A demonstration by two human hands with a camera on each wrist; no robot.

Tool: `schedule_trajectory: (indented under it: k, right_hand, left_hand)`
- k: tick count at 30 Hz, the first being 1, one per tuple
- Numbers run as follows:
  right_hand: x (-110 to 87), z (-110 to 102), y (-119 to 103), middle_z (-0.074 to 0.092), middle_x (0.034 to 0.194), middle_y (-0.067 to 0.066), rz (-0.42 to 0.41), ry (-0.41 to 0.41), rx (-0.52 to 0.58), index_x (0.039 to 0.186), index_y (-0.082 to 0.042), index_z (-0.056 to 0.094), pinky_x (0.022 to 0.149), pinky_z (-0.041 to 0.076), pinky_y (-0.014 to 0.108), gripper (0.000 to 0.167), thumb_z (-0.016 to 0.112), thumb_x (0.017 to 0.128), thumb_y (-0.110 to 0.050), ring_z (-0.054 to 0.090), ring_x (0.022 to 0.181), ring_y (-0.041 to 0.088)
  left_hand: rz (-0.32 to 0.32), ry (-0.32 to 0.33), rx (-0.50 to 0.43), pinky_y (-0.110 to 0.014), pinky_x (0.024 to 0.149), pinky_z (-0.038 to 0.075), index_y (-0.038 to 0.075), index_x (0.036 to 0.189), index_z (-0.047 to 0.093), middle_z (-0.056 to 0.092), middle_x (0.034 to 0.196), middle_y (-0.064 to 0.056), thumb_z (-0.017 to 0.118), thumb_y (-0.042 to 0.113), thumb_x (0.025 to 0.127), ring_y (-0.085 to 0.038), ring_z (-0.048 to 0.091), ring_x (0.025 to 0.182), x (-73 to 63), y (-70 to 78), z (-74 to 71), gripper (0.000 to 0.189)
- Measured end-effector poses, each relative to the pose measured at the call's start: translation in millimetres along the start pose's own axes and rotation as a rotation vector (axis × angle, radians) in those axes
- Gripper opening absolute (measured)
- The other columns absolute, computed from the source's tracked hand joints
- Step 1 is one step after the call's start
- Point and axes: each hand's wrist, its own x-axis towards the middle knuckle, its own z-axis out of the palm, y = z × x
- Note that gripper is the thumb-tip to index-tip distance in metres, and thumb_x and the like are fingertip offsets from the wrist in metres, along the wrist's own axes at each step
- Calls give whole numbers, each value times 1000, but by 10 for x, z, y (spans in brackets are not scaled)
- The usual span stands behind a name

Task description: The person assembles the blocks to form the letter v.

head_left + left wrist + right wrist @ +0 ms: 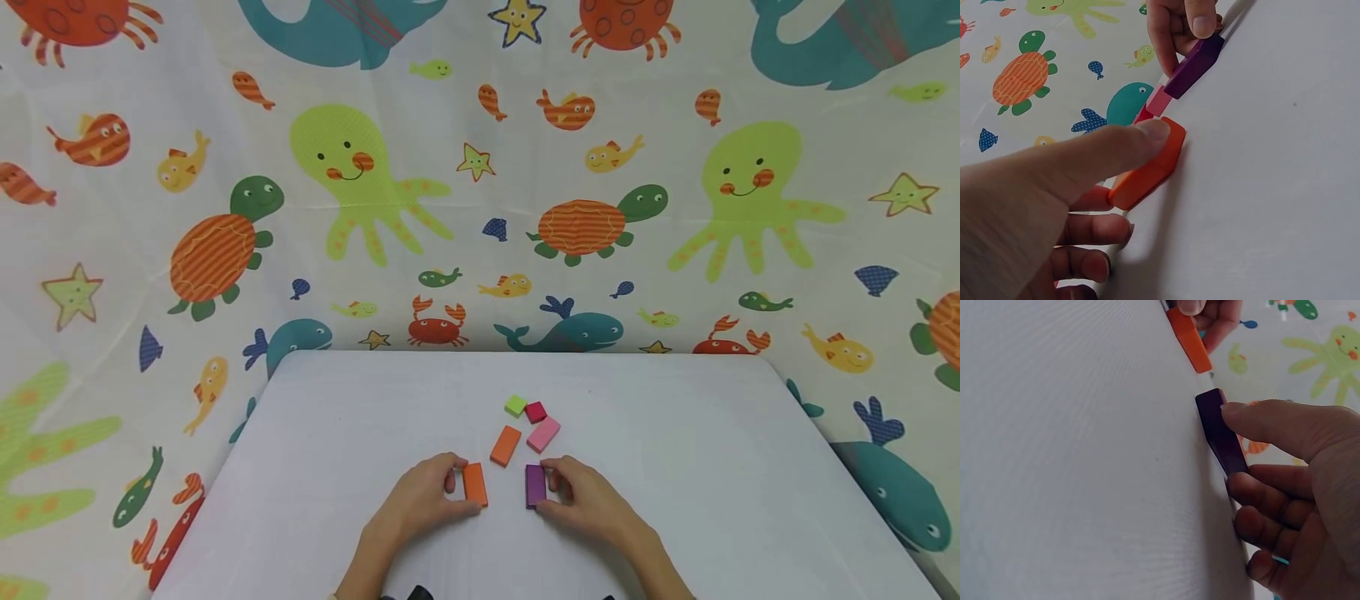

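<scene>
Between thumb and fingertips, my left hand (429, 497) pinches an orange block (475, 485) at its two ends. A purple block (535, 486) is held the same way by my right hand (587, 502), a short gap to the right of the orange one. Both blocks are oblong and stand roughly parallel. Just beyond them lie a second orange block (506, 446) and a pink block (543, 434). Farther back a small green block (515, 406) sits close to a small red block (536, 412). In the left wrist view the thumb covers part of the held orange block (1150, 172).
All of the blocks are on a white table (360, 417). Behind its far edge hangs a cloth (450, 283) printed with sea animals. Small dark objects (420, 592) show at the bottom edge of the head view.
</scene>
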Motion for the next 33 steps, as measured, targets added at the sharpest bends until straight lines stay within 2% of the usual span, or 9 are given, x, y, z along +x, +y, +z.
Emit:
schedule_trajectory:
  k: [13,23,33]
  right_hand:
    - [-15,14,-27,54,90,-12,6,27,23,119,-16,61,67,44,19,55,83,78,-46,48,79,3]
    - [-43,11,-45,53,87,-13,4,41,-19,109,-21,60,65,41,20,54,83,73,-54,46,75,1]
    - [-57,35,-74,52,86,-14,-1,34,-58,105,-24,59,69,41,21,53,82,72,-57,47,78,1]
  left_hand:
    - [43,21,7,-23,62,36,16,120,65,52,77,9,81,59,73,-4,44,67,0,23,64,65]
    - [39,8,4,-23,58,35,21,111,63,50,76,9,82,60,71,-5,44,66,-18,96,93,59]
    - [97,51,27,-21,57,34,25,96,56,51,75,9,84,62,66,-3,42,64,-40,127,172,55]
